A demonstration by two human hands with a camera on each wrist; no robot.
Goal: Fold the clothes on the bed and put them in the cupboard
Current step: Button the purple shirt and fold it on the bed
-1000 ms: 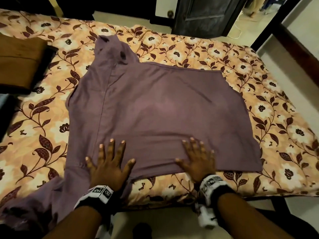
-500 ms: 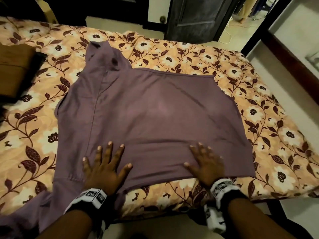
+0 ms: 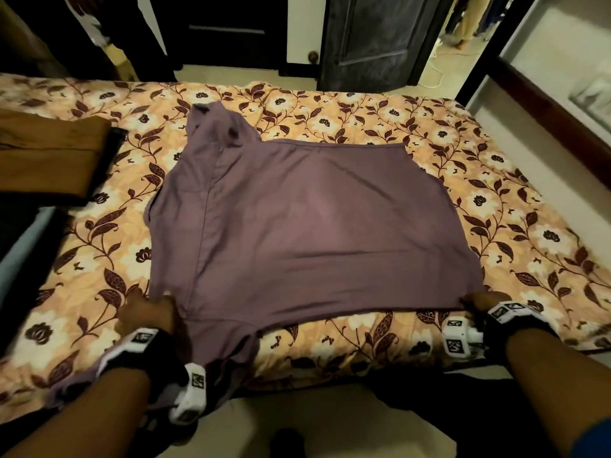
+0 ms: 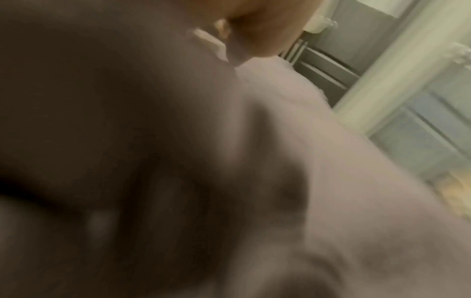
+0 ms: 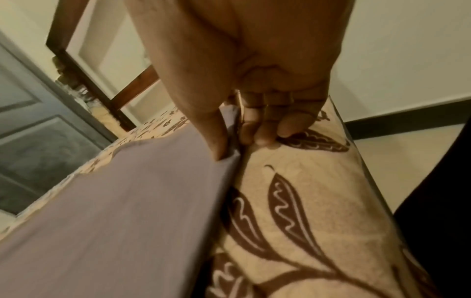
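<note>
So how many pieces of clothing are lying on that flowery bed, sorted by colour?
Purple: 1, the purple garment, spread flat
Brown: 1, the brown folded garment, at the left edge
Total: 2

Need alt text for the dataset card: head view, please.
Both hands hold the near edge of a purple shirt spread on a floral bedspread: the left hand near its left corner, the right hand at its right corner. Folded brown cloth lies far left.
</note>
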